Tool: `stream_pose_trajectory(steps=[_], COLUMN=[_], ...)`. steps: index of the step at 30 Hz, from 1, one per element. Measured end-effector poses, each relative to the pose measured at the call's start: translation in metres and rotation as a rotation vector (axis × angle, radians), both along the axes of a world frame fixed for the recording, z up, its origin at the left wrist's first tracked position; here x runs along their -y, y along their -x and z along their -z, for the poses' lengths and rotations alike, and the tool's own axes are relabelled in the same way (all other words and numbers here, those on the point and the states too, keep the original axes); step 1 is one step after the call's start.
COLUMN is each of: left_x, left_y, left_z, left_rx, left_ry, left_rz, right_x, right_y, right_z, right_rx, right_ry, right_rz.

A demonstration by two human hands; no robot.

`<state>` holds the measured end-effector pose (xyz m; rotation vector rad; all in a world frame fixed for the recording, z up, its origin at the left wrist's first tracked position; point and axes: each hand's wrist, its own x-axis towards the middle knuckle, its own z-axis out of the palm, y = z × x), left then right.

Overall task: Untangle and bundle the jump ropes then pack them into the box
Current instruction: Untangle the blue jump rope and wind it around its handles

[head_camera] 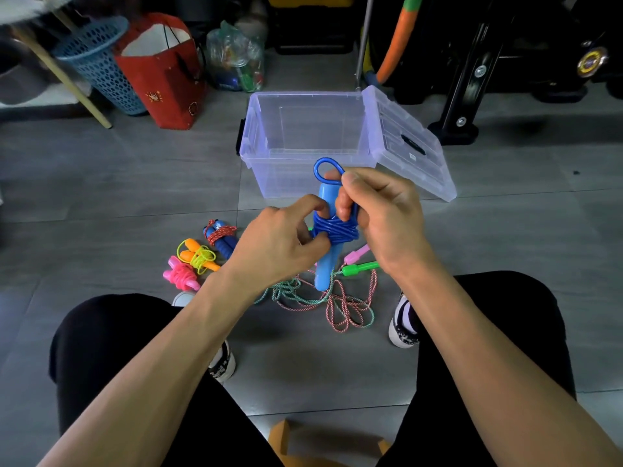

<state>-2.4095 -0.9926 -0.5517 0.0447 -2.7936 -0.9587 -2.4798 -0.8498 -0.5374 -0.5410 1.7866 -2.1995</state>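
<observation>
I hold a blue jump rope (pixel 326 261) upright above the floor, its cord wound round the light-blue handles. My left hand (pixel 279 237) grips the wound cord from the left. My right hand (pixel 381 210) pinches a loop of the blue cord that sticks up at the top. Three bundled ropes lie on the floor to the left: a dark blue one with red cord (pixel 219 239), an orange one with yellow cord (pixel 199 256) and a pink one (pixel 180 274). A loose tangle of green and pink ropes (pixel 337 298) lies under my hands. The clear plastic box (pixel 266 170) stands open behind.
The box lid (pixel 404 139) leans open on its right side. A red bag (pixel 165 72), a blue basket (pixel 97 62) and a plastic bag (pixel 236 55) stand at the back left, black equipment (pixel 472 79) at the back right. My knees and shoes frame the tangle.
</observation>
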Motion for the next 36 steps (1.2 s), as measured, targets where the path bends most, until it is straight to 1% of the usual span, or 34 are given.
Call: stream_pose_trajectory(steps=[3,6,8,12,14,16,20,24,27,29,31,34,36], left_x=[0.003,0.003,0.003,0.004,0.004,0.002,-0.002,-0.004,-0.001,0.002,0.002,0.001,0.002], left_y=[0.000,-0.001,-0.001,-0.002,-0.003,-0.003,-0.001,-0.001,-0.003,-0.005,-0.006,-0.007,-0.007], left_z=[0.002,0.006,0.007,0.004,0.005,0.008,0.013,0.012,0.011,0.011,0.014,0.015,0.014], left_rx=[-0.063,-0.078,-0.082,-0.124,-0.128,-0.137,-0.208,-0.313,-0.406,-0.391,-0.383,-0.361,-0.350], left_ry=[0.135,0.175,0.188,0.214,0.229,0.263,0.347,0.382,0.398,0.340,0.313,0.341,0.356], left_rz=[0.003,0.028,0.018,-0.011,0.008,0.036,0.072,0.055,0.047,-0.007,-0.013,-0.003,-0.009], right_x=[0.001,-0.002,-0.007,-0.009,-0.007,-0.006,-0.008,-0.007,-0.007,-0.008,-0.009,-0.009,-0.008], right_y=[0.002,0.007,0.010,0.006,0.004,0.003,0.007,0.006,0.003,0.001,0.000,-0.001,-0.002], right_z=[0.001,-0.003,-0.007,-0.007,-0.005,-0.002,0.001,0.000,0.000,0.001,0.000,0.000,0.001], right_rx=[0.017,0.044,0.006,-0.159,-0.249,-0.380,-0.553,-0.734,-0.749,-0.737,-0.726,-0.760,-0.799], right_ry=[0.028,0.060,-0.037,-0.345,-0.439,-0.518,-0.592,-0.655,-0.678,-0.691,-0.690,-0.737,-0.761], right_rz=[0.015,0.071,0.092,0.030,0.007,-0.002,0.066,0.118,0.070,0.008,-0.043,-0.095,-0.091])
